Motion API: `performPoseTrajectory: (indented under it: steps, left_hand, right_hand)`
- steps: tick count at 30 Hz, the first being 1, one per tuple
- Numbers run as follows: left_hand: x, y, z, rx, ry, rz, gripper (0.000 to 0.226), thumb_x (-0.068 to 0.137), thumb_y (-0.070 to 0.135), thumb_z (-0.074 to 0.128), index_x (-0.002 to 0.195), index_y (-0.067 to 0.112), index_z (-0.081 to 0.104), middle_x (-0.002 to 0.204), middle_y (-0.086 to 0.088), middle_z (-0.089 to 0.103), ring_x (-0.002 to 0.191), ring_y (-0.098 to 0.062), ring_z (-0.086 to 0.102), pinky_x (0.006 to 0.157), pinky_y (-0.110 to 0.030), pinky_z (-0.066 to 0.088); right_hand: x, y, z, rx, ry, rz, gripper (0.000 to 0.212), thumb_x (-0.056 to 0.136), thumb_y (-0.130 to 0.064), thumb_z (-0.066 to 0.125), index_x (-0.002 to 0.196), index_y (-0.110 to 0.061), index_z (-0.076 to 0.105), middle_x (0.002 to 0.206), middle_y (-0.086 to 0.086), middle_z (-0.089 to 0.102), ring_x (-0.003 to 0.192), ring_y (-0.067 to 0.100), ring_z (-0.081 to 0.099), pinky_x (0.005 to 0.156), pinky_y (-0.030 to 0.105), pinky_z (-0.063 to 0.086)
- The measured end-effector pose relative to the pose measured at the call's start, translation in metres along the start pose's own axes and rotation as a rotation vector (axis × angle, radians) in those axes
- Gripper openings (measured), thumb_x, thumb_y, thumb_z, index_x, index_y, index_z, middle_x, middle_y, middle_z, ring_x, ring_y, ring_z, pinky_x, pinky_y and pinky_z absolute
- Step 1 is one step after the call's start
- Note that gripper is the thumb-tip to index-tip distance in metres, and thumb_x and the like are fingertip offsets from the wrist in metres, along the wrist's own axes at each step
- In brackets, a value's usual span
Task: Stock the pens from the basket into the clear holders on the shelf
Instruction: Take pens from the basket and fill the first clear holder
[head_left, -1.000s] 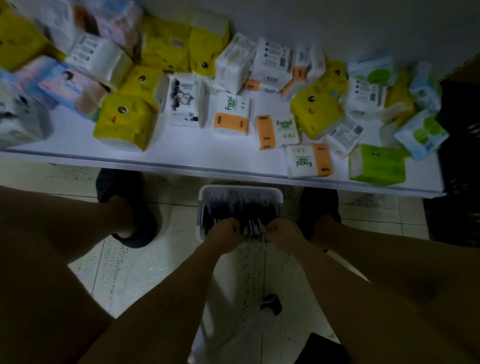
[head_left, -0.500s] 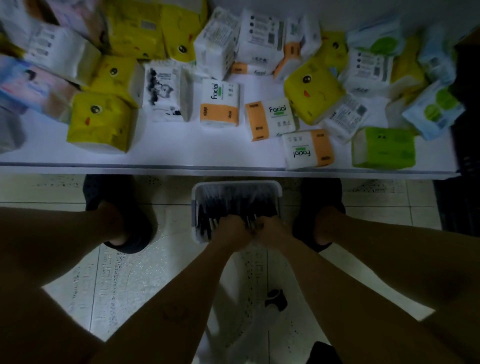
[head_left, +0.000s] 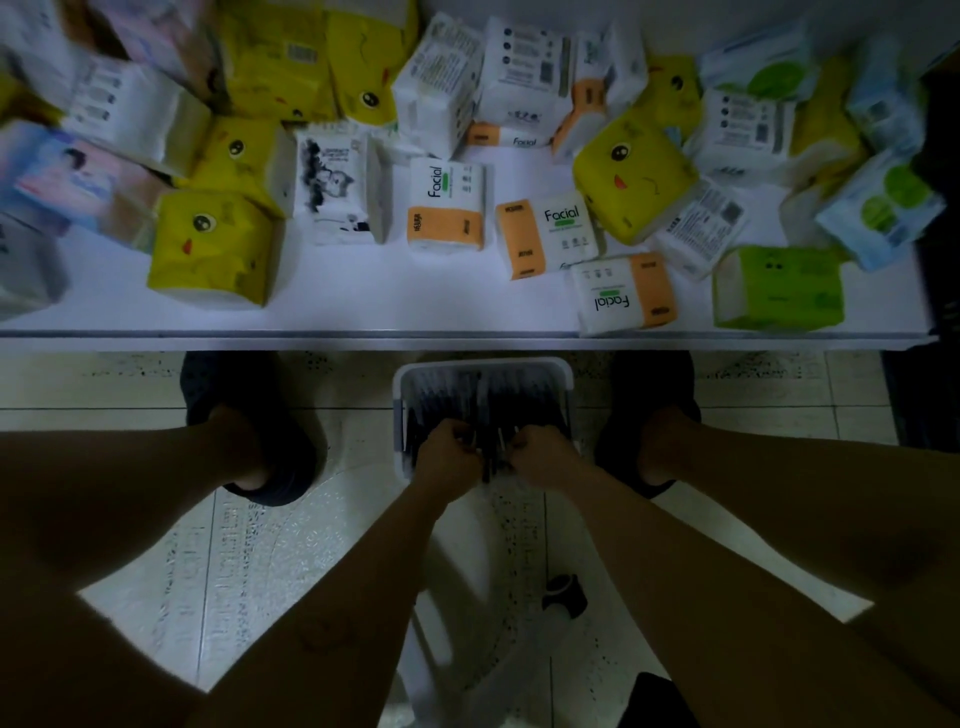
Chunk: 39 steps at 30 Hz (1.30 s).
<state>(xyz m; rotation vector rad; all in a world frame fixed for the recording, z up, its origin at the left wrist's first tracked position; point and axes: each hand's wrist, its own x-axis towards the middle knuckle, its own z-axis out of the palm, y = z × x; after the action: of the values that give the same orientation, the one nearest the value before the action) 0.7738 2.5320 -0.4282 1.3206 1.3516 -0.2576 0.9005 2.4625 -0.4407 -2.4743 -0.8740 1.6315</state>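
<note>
The white basket (head_left: 483, 365) sits on the tiled floor, and everything else is placed around it. Dark pens (head_left: 467, 402) fill it. At its near edge the left hand (head_left: 448, 453) and right hand (head_left: 541, 455) sit close together, fingers curled round a bunch of those pens. Just beyond the basket runs the white shelf (head_left: 363, 312), littered with tissue packs (head_left: 447, 208). A dark shoe (head_left: 249, 415) stands on either side, and a small black object (head_left: 564, 596) lies on the floor nearer than the basket.
</note>
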Motion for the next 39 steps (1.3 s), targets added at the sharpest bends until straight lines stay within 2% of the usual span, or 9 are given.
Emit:
performPoseTrajectory:
  steps: [5,8,14,19,22,26,32,36,39]
  left_hand:
    - [-0.005,-0.002,-0.009,-0.023,-0.056,0.013,0.045,0.084,-0.003,0.063,0.127,0.005,0.053,0.106,-0.014,0.067,0.094,-0.030,0.064,0.082,-0.043,0.056]
    - [-0.008,-0.004,-0.015,-0.037,-0.068,0.023,0.041,0.085,-0.002,0.064,0.124,0.003,0.057,0.102,-0.013,0.068,0.089,-0.026,0.065,0.080,-0.040,0.057]
    - [-0.016,-0.002,-0.024,-0.024,-0.065,0.062,0.020,0.089,0.000,0.061,0.108,0.007,0.064,0.091,-0.007,0.067,0.071,-0.014,0.060,0.063,-0.025,0.052]
    - [-0.025,0.010,-0.031,-0.015,-0.044,0.102,0.024,0.085,-0.004,0.059,0.104,0.010,0.063,0.093,-0.010,0.067,0.067,-0.015,0.059,0.048,-0.019,0.046]
    - [-0.036,0.021,-0.036,-0.029,0.012,0.162,0.015,0.084,-0.002,0.059,0.092,0.006,0.068,0.084,-0.010,0.068,0.069,-0.016,0.061,0.054,-0.021,0.048]
    - [-0.058,0.030,-0.048,-0.056,0.082,0.256,0.008,0.086,0.001,0.059,0.089,0.002,0.066,0.077,-0.014,0.066,0.063,-0.012,0.057,0.055,-0.019,0.044]
    - [-0.099,0.038,-0.071,-0.083,0.242,0.417,0.011,0.085,0.005,0.064,0.093,-0.002,0.060,0.079,-0.008,0.057,0.072,-0.017,0.055,0.061,-0.020,0.046]
    - [-0.120,0.042,-0.088,-0.185,0.276,0.480,0.004,0.087,0.002,0.060,0.087,0.006,0.062,0.071,-0.009,0.060,0.064,-0.021,0.057,0.062,-0.035,0.049]
    - [-0.138,0.051,-0.100,-0.279,0.295,0.534,0.010,0.089,0.002,0.059,0.087,0.012,0.062,0.069,-0.007,0.061,0.061,-0.026,0.060,0.061,-0.040,0.053]
  right_hand:
    - [-0.003,0.004,-0.002,0.017,0.051,-0.021,0.019,0.096,-0.009,0.049,0.110,0.001,0.058,0.108,0.016,0.060,0.097,0.028,0.056,0.079,0.034,0.046]
    - [-0.004,0.009,0.002,0.064,0.123,-0.025,0.005,0.094,-0.006,0.052,0.099,-0.006,0.052,0.094,0.010,0.055,0.085,0.020,0.050,0.068,0.027,0.040]
    - [-0.001,0.006,-0.003,0.229,0.191,0.068,0.016,0.092,-0.003,0.052,0.099,-0.008,0.038,0.077,-0.002,0.037,0.072,0.013,0.040,0.071,0.029,0.036]
    - [-0.015,-0.005,-0.011,0.289,0.131,0.027,0.010,0.085,0.001,0.056,0.080,0.009,0.059,0.075,0.016,0.050,0.073,0.026,0.052,0.065,0.031,0.042]
    - [-0.032,-0.017,-0.014,0.347,0.126,-0.025,0.012,0.085,0.006,0.059,0.085,0.017,0.064,0.078,0.027,0.061,0.070,0.027,0.057,0.059,0.027,0.045]
    - [-0.062,-0.044,-0.019,0.386,0.077,-0.099,0.012,0.087,0.002,0.057,0.087,-0.005,0.066,0.086,0.016,0.070,0.080,0.029,0.069,0.073,0.040,0.060]
    - [-0.109,-0.076,-0.027,0.686,0.139,-0.177,0.006,0.096,0.001,0.052,0.093,-0.004,0.055,0.093,0.020,0.066,0.075,0.029,0.065,0.072,0.039,0.057]
    - [-0.134,-0.091,-0.036,0.749,0.202,-0.307,0.009,0.099,-0.012,0.052,0.099,-0.006,0.058,0.095,0.014,0.069,0.074,0.023,0.070,0.066,0.032,0.058]
    - [-0.153,-0.106,-0.042,0.681,0.287,-0.409,0.011,0.097,-0.017,0.056,0.090,-0.011,0.061,0.089,0.011,0.070,0.080,0.025,0.071,0.073,0.041,0.060]
